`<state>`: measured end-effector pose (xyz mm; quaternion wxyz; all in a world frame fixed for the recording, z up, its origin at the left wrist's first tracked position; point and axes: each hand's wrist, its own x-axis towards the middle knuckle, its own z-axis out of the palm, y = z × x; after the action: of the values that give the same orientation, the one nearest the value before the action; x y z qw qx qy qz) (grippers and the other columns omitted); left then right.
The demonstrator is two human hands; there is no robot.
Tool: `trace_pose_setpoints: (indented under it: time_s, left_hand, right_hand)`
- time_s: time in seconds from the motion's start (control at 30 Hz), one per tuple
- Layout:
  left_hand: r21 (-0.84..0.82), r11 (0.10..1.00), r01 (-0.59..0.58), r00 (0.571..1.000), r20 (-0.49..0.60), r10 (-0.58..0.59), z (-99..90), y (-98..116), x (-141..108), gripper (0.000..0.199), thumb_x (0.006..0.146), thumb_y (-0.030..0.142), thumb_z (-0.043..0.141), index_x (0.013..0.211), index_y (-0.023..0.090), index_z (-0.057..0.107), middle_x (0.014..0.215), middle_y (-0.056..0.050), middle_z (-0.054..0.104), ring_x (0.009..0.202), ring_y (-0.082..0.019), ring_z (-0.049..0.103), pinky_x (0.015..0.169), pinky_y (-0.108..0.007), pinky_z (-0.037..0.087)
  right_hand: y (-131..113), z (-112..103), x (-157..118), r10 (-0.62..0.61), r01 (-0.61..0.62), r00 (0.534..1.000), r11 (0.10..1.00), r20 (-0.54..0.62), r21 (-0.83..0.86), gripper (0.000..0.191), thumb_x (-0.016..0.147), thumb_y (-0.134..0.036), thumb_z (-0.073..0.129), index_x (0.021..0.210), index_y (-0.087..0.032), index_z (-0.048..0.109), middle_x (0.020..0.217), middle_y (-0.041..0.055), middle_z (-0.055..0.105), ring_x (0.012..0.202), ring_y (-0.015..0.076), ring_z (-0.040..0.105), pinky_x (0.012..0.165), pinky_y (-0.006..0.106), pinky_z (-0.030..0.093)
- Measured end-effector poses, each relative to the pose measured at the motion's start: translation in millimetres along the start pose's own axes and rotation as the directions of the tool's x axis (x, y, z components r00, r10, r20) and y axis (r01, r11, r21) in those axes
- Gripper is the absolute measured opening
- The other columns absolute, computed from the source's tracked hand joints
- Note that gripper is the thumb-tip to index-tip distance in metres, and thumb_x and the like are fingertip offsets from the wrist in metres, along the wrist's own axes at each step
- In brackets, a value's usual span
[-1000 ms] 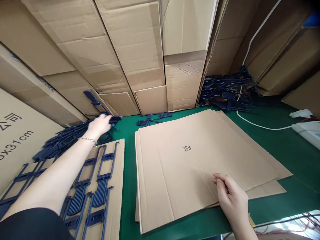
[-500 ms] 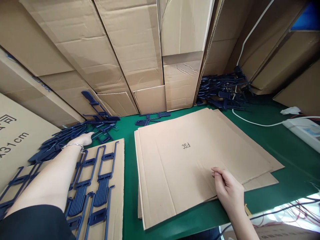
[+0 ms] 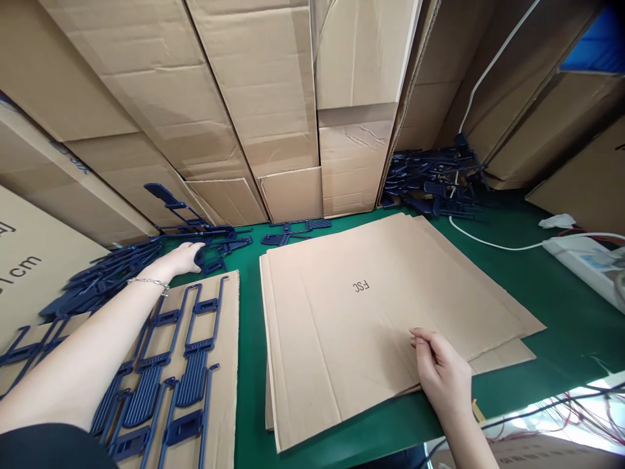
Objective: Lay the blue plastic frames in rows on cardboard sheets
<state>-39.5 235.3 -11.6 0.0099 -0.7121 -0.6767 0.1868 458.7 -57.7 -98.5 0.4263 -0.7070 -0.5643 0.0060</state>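
Hands well apart, left hand (image 3: 176, 259) open on blue plastic parts (image 3: 112, 272), right hand (image 3: 439, 370) pinching cardboard sheets (image 3: 342, 326) a hasty tug could slide.

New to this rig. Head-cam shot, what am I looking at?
No machine here: these are a person's two bare hands, seen from a camera worn on their head, looking forward and down. The left hand is among dark blue plastic frames; whether it holds one is hard to tell. The right hand has its fingers at the edge of a stack of flat cardboard sheets printed FSC. More frames lie on a separate cardboard sheet, on a green work surface. Flattened cartons lean behind.
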Motion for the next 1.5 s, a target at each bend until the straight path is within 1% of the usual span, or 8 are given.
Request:
trace_pose_setpoints:
  time_s: [0.37, 0.7, 0.87, 1.0, 1.17, 1.3, 1.4, 1.5]
  left_hand:
    - [0.068, 0.977, -0.204, 0.979, -0.013, 0.205, 3.6, 10.6, -7.3, 0.078, 0.058, 0.003, 0.051, 0.131, 0.030, 0.043, 0.143, -0.005, 0.031, 0.126, -0.026, 0.036, 0.099, -0.030, 0.037]
    - [0.095, 0.963, -0.251, 0.967, 0.070, 0.245, -3.7, 20.9, -0.1, 0.083, 0.054, 0.002, 0.049, 0.133, 0.028, 0.043, 0.146, -0.007, 0.023, 0.129, -0.029, 0.027, 0.100, -0.037, 0.034]
    - [0.083, 0.992, -0.100, 0.990, 0.113, 0.090, -7.4, 13.0, 10.4, 0.078, 0.056, 0.026, 0.067, 0.131, 0.018, 0.046, 0.147, -0.015, 0.016, 0.131, -0.036, 0.020, 0.102, -0.043, 0.028]
    - [0.017, 1.000, -0.018, 0.992, 0.128, 0.015, -2.4, 4.2, 16.5, 0.083, 0.060, 0.055, 0.061, 0.129, 0.010, 0.047, 0.146, -0.019, 0.017, 0.130, -0.039, 0.020, 0.103, -0.043, 0.025]
    - [-0.005, 1.000, -0.012, 0.996, 0.091, 0.012, 3.1, 7.6, 13.2, 0.098, 0.054, 0.069, 0.057, 0.126, 0.003, 0.048, 0.143, -0.024, 0.021, 0.131, -0.041, 0.017, 0.103, -0.044, 0.023]
    - [-0.117, 0.987, -0.106, 0.994, 0.008, 0.108, -21.0, 25.6, -8.5, 0.109, 0.061, 0.082, 0.032, 0.131, -0.001, 0.039, 0.139, -0.021, 0.032, 0.130, -0.036, 0.024, 0.105, -0.040, 0.020]
    - [-0.148, 0.982, -0.114, 0.993, -0.030, 0.111, -48.4, 33.5, -33.7, 0.119, 0.059, 0.087, 0.009, 0.130, -0.004, 0.039, 0.137, -0.018, 0.035, 0.127, -0.031, 0.030, 0.105, -0.036, 0.020]
    - [-0.192, 0.979, -0.070, 0.992, -0.118, 0.048, -54.5, 35.4, -75.4, 0.112, 0.058, 0.087, 0.009, 0.130, 0.008, 0.043, 0.129, -0.005, 0.050, 0.116, -0.018, 0.046, 0.098, -0.028, 0.031]
  right_hand:
    - [-1.5, -0.8, 1.0, -0.036, 0.036, 0.999, 0.999, -0.004, -0.003, 0.026, 0.086, -0.032, 0.041, 0.081, -0.020, 0.064, 0.075, 0.0031, 0.068, 0.068, 0.0166, 0.065, 0.060, 0.025, 0.050]
    - [1.7, 0.0, -1.5, -0.035, 0.035, 0.999, 0.999, -0.009, -0.004, 0.025, 0.086, -0.032, 0.042, 0.083, -0.020, 0.064, 0.077, 0.0023, 0.068, 0.071, 0.0157, 0.066, 0.062, 0.024, 0.051]
    - [0.7, -0.7, -1.8, -0.043, 0.043, 0.999, 0.999, -0.008, -0.007, 0.023, 0.087, -0.029, 0.042, 0.083, -0.021, 0.062, 0.077, 0.0013, 0.068, 0.071, 0.0152, 0.065, 0.062, 0.023, 0.051]
    - [0.5, -0.6, -1.2, -0.057, 0.056, 0.998, 0.998, -0.008, -0.010, 0.020, 0.087, -0.028, 0.043, 0.084, -0.021, 0.061, 0.077, 0.0002, 0.068, 0.071, 0.0146, 0.065, 0.062, 0.023, 0.050]
    - [1.7, 1.1, -1.1, -0.091, 0.091, 0.996, 0.996, -0.016, -0.012, 0.018, 0.088, -0.026, 0.043, 0.086, -0.021, 0.060, 0.076, -0.0001, 0.067, 0.070, 0.0139, 0.065, 0.061, 0.022, 0.050]
    - [-2.0, -0.9, -3.4, -0.141, 0.142, 0.989, 0.990, -0.044, 0.019, 0.015, 0.088, -0.020, 0.044, 0.087, -0.020, 0.058, 0.076, 0.0013, 0.065, 0.070, 0.0131, 0.063, 0.062, 0.022, 0.049]
    - [-9.1, -15.1, 2.9, -0.361, 0.351, 0.922, 0.932, 0.138, 0.092, 0.016, 0.088, -0.017, 0.041, 0.091, -0.019, 0.057, 0.080, 0.0031, 0.065, 0.073, 0.0135, 0.062, 0.065, 0.024, 0.049]
    - [-12.8, -34.3, 23.6, -0.577, 0.590, 0.667, 0.795, 0.470, 0.140, 0.022, 0.088, -0.024, 0.042, 0.102, -0.021, 0.059, 0.099, 0.0043, 0.065, 0.084, 0.0170, 0.061, 0.071, 0.030, 0.050]
